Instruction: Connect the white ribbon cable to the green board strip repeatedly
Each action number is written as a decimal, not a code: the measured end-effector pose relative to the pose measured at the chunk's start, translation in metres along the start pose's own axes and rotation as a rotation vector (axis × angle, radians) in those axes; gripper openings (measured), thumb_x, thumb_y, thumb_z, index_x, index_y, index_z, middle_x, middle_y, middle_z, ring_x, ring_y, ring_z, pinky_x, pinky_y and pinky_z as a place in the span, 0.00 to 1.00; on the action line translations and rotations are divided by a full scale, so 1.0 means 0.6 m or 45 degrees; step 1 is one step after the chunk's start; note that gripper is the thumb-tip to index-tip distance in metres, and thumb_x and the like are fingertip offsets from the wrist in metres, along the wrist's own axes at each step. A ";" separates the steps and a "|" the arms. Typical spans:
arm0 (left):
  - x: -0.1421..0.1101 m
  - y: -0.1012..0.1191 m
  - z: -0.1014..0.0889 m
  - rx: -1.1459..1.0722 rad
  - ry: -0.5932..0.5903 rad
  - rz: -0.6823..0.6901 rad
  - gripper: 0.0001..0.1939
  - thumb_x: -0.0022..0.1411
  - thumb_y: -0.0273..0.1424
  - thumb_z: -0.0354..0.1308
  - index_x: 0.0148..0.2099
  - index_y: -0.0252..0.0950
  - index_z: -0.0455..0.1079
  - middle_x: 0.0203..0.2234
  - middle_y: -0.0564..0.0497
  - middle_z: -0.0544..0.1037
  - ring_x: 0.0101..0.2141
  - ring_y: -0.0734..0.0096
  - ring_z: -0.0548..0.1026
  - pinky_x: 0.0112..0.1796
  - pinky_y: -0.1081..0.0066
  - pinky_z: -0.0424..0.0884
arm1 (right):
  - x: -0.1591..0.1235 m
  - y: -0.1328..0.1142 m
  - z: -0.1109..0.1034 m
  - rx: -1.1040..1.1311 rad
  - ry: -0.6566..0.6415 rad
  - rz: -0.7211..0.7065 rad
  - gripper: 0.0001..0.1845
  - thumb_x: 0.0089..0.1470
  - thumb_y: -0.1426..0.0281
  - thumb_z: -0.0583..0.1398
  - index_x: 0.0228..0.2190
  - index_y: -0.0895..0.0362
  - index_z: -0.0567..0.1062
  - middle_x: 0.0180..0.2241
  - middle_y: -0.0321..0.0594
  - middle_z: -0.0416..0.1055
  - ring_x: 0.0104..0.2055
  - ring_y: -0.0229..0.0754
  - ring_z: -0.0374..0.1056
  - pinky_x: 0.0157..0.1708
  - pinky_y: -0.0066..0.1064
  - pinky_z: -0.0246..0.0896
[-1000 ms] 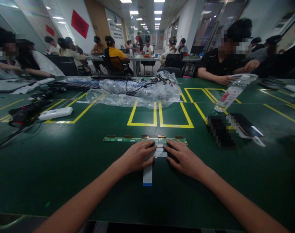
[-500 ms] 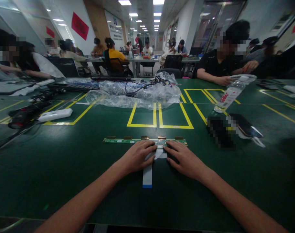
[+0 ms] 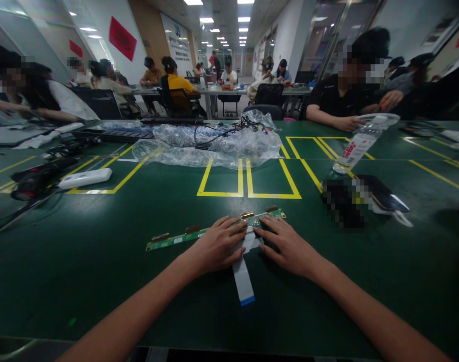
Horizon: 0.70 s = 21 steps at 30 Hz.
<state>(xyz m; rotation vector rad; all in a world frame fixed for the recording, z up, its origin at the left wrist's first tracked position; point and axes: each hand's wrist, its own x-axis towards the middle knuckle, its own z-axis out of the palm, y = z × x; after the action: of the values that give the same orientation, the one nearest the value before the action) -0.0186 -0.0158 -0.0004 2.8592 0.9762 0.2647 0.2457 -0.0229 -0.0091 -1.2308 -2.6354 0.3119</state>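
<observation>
A narrow green circuit board (image 3: 180,239) with brown tabs along its far edge lies slanted on the table, its left end closer to me. A white flat ribbon cable (image 3: 243,281) with a blue end runs from the board's connector towards me, folded under my left hand (image 3: 219,245). That hand rests over board and cable, fingers stretched forward, thumb apart beside the cable. To the right of the connector, my right hand (image 3: 289,246) has its fingers spread, fingertips at the board's near edge and the cable. Both hands partly hide the board.
Clear plastic wrap (image 3: 214,146) with black cables lies across the green table (image 3: 101,271). A plastic bottle (image 3: 355,151) leans beside a phone (image 3: 382,193) at right. A white device (image 3: 86,178) lies at left. A person (image 3: 338,100) sits opposite, others farther back.
The board has turned, its left end coming towards me and its right end moving away. The ribbon cable's blue end has swung right and nearer. Both hands stay around the connector.
</observation>
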 end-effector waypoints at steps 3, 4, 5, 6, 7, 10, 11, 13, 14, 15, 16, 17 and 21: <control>-0.004 -0.001 0.000 -0.055 -0.005 0.025 0.26 0.72 0.41 0.50 0.67 0.35 0.62 0.66 0.40 0.64 0.66 0.53 0.61 0.64 0.51 0.57 | 0.000 -0.001 -0.001 0.002 -0.031 0.026 0.29 0.67 0.55 0.53 0.64 0.52 0.66 0.69 0.51 0.53 0.71 0.56 0.47 0.67 0.59 0.42; -0.005 0.000 0.001 -0.073 -0.002 0.025 0.27 0.72 0.41 0.50 0.67 0.34 0.61 0.65 0.39 0.64 0.65 0.54 0.61 0.64 0.52 0.58 | 0.000 -0.001 -0.002 0.003 -0.044 0.031 0.29 0.67 0.54 0.53 0.64 0.52 0.65 0.69 0.51 0.52 0.71 0.56 0.46 0.67 0.59 0.41; -0.005 0.001 0.001 -0.089 0.001 0.017 0.27 0.72 0.41 0.50 0.67 0.33 0.61 0.65 0.39 0.65 0.65 0.54 0.62 0.64 0.54 0.59 | 0.000 -0.002 -0.003 0.003 -0.058 0.031 0.30 0.67 0.53 0.52 0.64 0.52 0.65 0.69 0.51 0.52 0.71 0.56 0.45 0.67 0.59 0.41; -0.004 0.003 0.002 -0.103 0.001 0.000 0.27 0.72 0.40 0.50 0.67 0.32 0.61 0.65 0.39 0.65 0.65 0.55 0.62 0.63 0.55 0.60 | 0.000 -0.002 -0.004 0.005 -0.070 0.032 0.30 0.67 0.53 0.52 0.64 0.52 0.64 0.69 0.51 0.52 0.71 0.55 0.45 0.67 0.59 0.41; -0.004 0.006 0.002 -0.112 -0.004 -0.023 0.26 0.72 0.39 0.50 0.67 0.32 0.61 0.64 0.38 0.66 0.65 0.56 0.63 0.63 0.55 0.61 | 0.000 -0.002 -0.004 0.008 -0.076 0.034 0.30 0.67 0.53 0.52 0.64 0.52 0.64 0.69 0.51 0.52 0.71 0.55 0.44 0.67 0.58 0.41; 0.000 0.019 0.003 -0.103 -0.036 -0.112 0.24 0.72 0.37 0.51 0.65 0.32 0.63 0.64 0.38 0.66 0.64 0.55 0.64 0.62 0.54 0.63 | 0.000 -0.003 -0.007 0.016 -0.080 0.038 0.30 0.67 0.53 0.51 0.64 0.52 0.64 0.69 0.51 0.52 0.71 0.54 0.45 0.67 0.59 0.41; 0.000 0.024 0.003 -0.095 -0.049 -0.138 0.24 0.71 0.37 0.52 0.65 0.32 0.62 0.64 0.38 0.66 0.64 0.54 0.64 0.62 0.53 0.63 | 0.000 -0.003 -0.007 0.020 -0.078 0.036 0.29 0.67 0.53 0.51 0.64 0.51 0.64 0.69 0.50 0.53 0.71 0.54 0.45 0.67 0.59 0.41; -0.002 0.031 0.000 -0.082 -0.077 -0.186 0.24 0.71 0.37 0.52 0.65 0.33 0.63 0.64 0.38 0.66 0.64 0.53 0.64 0.62 0.51 0.64 | -0.001 -0.003 -0.007 0.032 -0.066 0.024 0.28 0.67 0.54 0.52 0.64 0.51 0.65 0.69 0.49 0.54 0.71 0.54 0.46 0.67 0.58 0.41; -0.006 0.033 -0.003 -0.078 -0.093 -0.211 0.24 0.71 0.37 0.52 0.64 0.33 0.63 0.64 0.38 0.66 0.64 0.53 0.64 0.62 0.51 0.64 | -0.001 -0.002 -0.007 0.040 -0.055 0.020 0.28 0.67 0.55 0.52 0.63 0.51 0.66 0.68 0.49 0.55 0.71 0.54 0.47 0.67 0.58 0.42; -0.011 0.033 -0.005 -0.077 -0.111 -0.240 0.24 0.70 0.37 0.53 0.64 0.33 0.64 0.64 0.38 0.66 0.64 0.52 0.65 0.61 0.51 0.65 | -0.002 -0.001 -0.007 0.048 -0.041 0.019 0.27 0.67 0.55 0.52 0.63 0.51 0.66 0.68 0.49 0.55 0.71 0.54 0.47 0.67 0.58 0.42; -0.018 0.033 -0.008 -0.075 -0.125 -0.271 0.24 0.70 0.37 0.53 0.64 0.34 0.64 0.64 0.38 0.66 0.63 0.52 0.65 0.61 0.51 0.65 | -0.003 0.000 -0.007 0.053 -0.029 0.021 0.27 0.67 0.56 0.53 0.63 0.51 0.66 0.68 0.48 0.56 0.71 0.54 0.48 0.67 0.57 0.42; -0.027 0.030 -0.010 -0.073 -0.131 -0.303 0.23 0.70 0.37 0.52 0.64 0.34 0.64 0.64 0.39 0.66 0.63 0.52 0.65 0.61 0.51 0.66 | -0.004 0.001 -0.007 0.058 -0.017 0.024 0.27 0.67 0.56 0.53 0.63 0.51 0.66 0.68 0.48 0.56 0.71 0.54 0.48 0.67 0.57 0.43; -0.084 0.007 -0.008 -0.041 -0.083 -0.461 0.23 0.72 0.39 0.49 0.65 0.38 0.64 0.65 0.42 0.66 0.63 0.54 0.65 0.61 0.50 0.66 | -0.008 0.003 -0.010 0.090 0.003 0.040 0.26 0.67 0.57 0.53 0.63 0.51 0.67 0.68 0.48 0.56 0.70 0.55 0.50 0.66 0.57 0.47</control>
<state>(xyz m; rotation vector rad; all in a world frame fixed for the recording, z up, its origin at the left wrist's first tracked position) -0.0560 -0.0499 -0.0013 2.5786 1.4302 0.1500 0.2517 -0.0251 -0.0043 -1.2501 -2.5818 0.4052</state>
